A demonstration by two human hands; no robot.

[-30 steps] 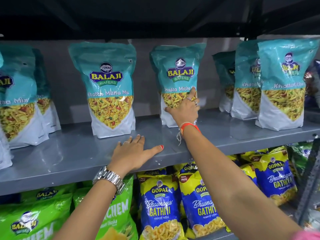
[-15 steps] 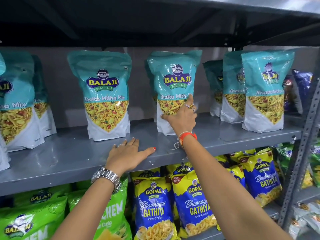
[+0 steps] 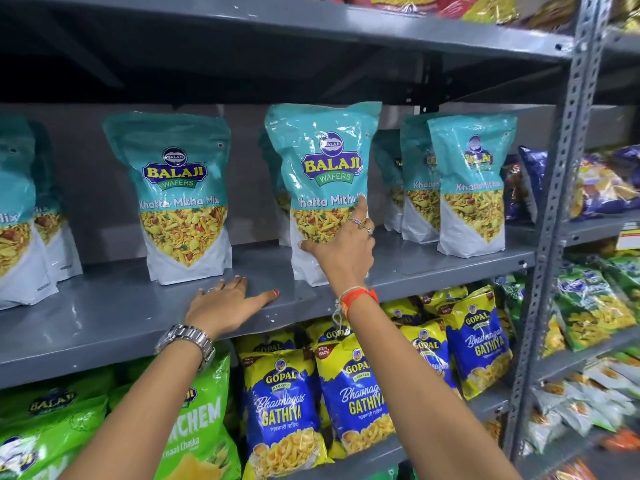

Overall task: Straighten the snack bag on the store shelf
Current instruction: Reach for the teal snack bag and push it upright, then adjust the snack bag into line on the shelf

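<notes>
Since half a second ago, the teal-and-white plastic Balaji snack bag (image 3: 320,188) has come nearer the grey metal shelf (image 3: 104,317) edge. It stands upright, long axis 12-to-6, label forward. The right hand (image 3: 341,252) clasps its lower front at 5 o'clock; the left hand (image 3: 228,304) lies flat, holding nothing.

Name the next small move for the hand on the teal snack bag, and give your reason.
Probably ease the bag down and square it to face front: the right hand grips its lower right, and its top leans right compared with the neighbouring bag. The left hand rests flat on the shelf.
</notes>
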